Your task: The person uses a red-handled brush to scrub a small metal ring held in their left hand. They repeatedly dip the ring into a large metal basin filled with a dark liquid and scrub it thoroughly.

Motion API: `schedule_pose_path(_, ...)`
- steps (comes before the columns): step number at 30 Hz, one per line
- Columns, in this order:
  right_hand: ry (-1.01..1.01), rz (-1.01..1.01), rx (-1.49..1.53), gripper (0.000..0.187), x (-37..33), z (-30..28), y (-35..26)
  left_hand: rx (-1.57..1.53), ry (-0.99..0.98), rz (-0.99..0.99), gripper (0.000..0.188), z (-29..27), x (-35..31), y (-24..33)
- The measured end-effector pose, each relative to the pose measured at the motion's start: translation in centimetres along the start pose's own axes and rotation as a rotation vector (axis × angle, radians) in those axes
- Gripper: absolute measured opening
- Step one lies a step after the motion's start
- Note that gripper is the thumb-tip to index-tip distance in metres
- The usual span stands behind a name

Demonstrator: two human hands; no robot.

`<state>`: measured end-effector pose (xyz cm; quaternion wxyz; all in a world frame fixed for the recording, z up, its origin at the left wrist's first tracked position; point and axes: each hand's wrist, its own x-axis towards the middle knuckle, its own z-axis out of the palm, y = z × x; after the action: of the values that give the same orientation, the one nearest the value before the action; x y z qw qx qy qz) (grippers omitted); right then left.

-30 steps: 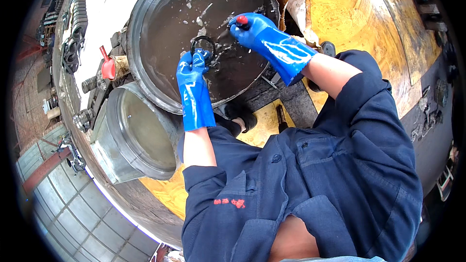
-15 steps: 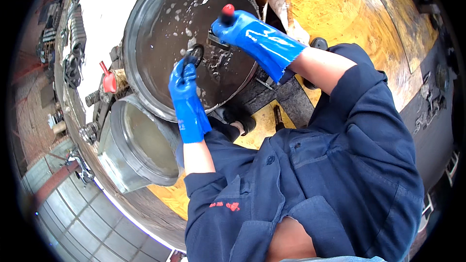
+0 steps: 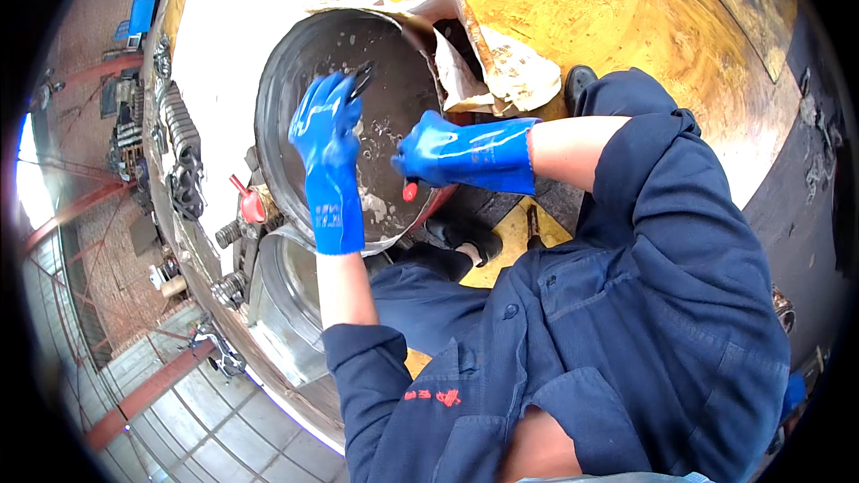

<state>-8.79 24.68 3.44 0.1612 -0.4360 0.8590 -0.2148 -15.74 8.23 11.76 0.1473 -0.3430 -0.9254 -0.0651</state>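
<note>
Both my hands wear long blue rubber gloves. My left hand (image 3: 324, 130) is raised over a large round tub (image 3: 270, 112) of murky grey-brown liquid. It grips a small dark, rounded metal part (image 3: 362, 80), mostly hidden behind the fingers. Closed around a tool with a red-ended handle (image 3: 410, 191), my right hand (image 3: 438, 152) is held over the tub's right side. The tool's head is hidden by the glove now; its outline earlier resembled a flat brush. Pale foam (image 3: 371, 206) floats on the liquid below my hands.
A second, smaller metal tub (image 3: 277, 291) of liquid stands nearer, at the left. Beside it lie a red scoop (image 3: 251, 206) and several ribbed metal parts (image 3: 183, 125). A crumpled, stained sack (image 3: 519, 72) leans at the big tub's right rim. My shoe (image 3: 479, 241) is near its base.
The view has shifted, so the tubs appear lower and farther right. My right hand has turned, its red handle end swinging from upward to downward. My left hand has risen with the dark part.
</note>
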Motion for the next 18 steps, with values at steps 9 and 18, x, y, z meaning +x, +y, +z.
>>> schedule_pose_path(9, 0.136, -0.101, -0.028, 0.023, -0.4, 0.1, -1.3, 0.291, -0.084, 0.192, 0.035, 9.2, 9.6, -1.1)
schedule_pose_path(18, 0.07, 0.109, 0.05, 0.017, -0.8, -1.0, 1.3, -0.066, -0.189, -0.303, 0.034, 6.7, 3.1, -3.2)
